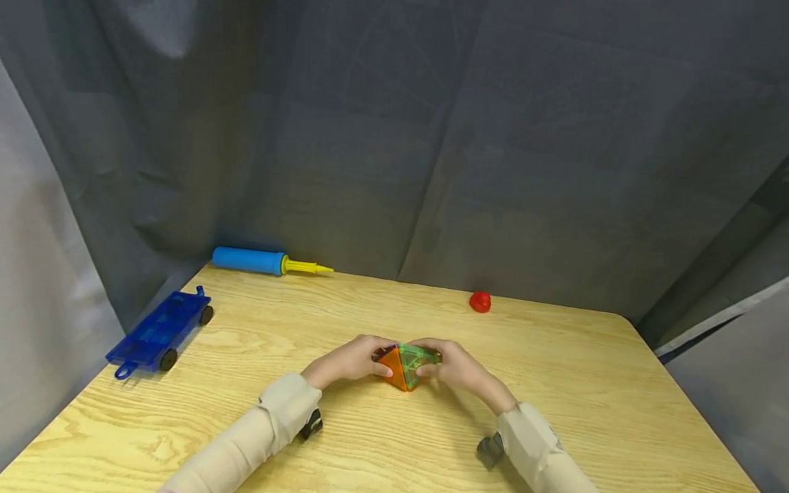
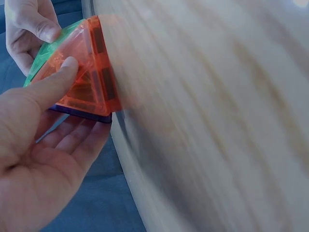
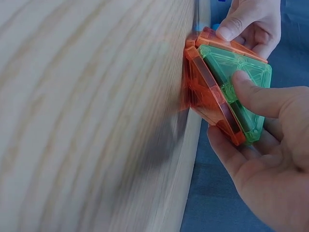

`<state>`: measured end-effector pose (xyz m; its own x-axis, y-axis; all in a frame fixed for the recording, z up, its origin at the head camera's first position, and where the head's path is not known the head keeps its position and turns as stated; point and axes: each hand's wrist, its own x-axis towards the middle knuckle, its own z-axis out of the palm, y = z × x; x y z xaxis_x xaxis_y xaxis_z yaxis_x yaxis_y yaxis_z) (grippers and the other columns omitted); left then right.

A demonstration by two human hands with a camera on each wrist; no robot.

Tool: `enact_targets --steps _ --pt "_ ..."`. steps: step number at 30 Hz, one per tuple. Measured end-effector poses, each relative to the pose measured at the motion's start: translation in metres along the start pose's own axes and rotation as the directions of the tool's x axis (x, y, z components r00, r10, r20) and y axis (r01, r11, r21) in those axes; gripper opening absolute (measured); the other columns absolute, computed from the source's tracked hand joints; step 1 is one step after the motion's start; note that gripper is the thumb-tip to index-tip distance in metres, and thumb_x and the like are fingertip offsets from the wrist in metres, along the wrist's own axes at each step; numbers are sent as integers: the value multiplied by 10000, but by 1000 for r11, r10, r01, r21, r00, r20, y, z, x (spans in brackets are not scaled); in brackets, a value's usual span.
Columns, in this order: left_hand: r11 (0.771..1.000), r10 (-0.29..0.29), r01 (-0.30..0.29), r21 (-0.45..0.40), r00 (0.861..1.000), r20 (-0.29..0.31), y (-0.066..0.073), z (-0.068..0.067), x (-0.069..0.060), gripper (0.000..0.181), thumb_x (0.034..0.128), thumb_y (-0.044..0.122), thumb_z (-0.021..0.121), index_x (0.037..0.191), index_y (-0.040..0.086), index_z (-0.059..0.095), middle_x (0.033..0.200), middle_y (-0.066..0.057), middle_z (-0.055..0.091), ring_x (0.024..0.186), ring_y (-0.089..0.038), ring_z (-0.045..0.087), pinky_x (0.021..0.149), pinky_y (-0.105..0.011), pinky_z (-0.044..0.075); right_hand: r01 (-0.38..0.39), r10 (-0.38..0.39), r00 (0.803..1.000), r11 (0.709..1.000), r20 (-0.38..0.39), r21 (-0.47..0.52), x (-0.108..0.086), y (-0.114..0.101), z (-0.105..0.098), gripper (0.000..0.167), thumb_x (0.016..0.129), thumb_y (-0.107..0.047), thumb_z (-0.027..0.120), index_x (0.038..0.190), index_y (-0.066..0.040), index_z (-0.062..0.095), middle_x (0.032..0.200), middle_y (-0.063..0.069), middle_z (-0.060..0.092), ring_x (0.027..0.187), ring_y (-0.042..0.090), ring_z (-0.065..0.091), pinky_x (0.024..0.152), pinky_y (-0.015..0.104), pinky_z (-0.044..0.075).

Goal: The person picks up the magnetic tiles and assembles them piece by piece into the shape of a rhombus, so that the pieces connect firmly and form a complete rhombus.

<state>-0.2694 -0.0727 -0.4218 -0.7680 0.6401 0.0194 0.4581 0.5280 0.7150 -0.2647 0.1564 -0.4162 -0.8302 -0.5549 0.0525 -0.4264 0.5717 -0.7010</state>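
Note:
Near the middle of the table, both hands hold a small peaked cluster of translucent triangular magnetic tiles. My left hand [image 1: 353, 359] grips its left side, thumb on an orange magnetic tile [image 1: 395, 368] and fingers behind. A dark purple tile [image 2: 84, 114] shows below the orange one in the left wrist view. On the right side, my right hand [image 1: 457, 368] pinches a green magnetic tile [image 3: 241, 65], its thumb flat on the face. Another orange tile [image 3: 212, 99] stands right behind the green one's edge in the right wrist view. The cluster's inside is mostly hidden.
A blue wheeled toy car base [image 1: 161, 329] stands at the table's left edge. Behind it lies a blue and yellow hand pump [image 1: 249, 260] along the back edge. A small red object [image 1: 480, 302] sits at the back right. Dark cloth [image 1: 524, 150] hangs behind the wooden table [image 1: 592, 383].

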Motion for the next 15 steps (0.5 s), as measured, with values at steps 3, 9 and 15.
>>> enact_targets --steps 3,9,15 --pt "1000 5 -5 0 1000 -2 -1 0 1 449 883 118 671 1301 6 549 1173 -107 633 1048 -207 601 895 -344 493 0 0 1000 1000 -3 -2 0 1 0 415 858 -99 695 1258 -48 598 1189 110 631 934 162 570 834 348 479" --pt "1000 10 -10 -11 1000 -3 -1 1 -2 454 885 121 669 1304 -2 543 1181 -118 630 1051 -211 597 897 -356 489 2 -2 1000 1000 4 1 -1 1 2 421 864 -111 691 1264 -36 588 1180 123 629 930 182 575 824 353 485" --pt "1000 1 -1 -18 1000 -16 1 0 -5 487 891 124 665 1334 -1 509 1219 -129 610 1081 -222 590 913 -355 486 -3 3 1000 1000 -7 -5 -2 0 3 428 864 -115 692 1274 -50 587 1194 125 624 928 170 570 821 353 479"
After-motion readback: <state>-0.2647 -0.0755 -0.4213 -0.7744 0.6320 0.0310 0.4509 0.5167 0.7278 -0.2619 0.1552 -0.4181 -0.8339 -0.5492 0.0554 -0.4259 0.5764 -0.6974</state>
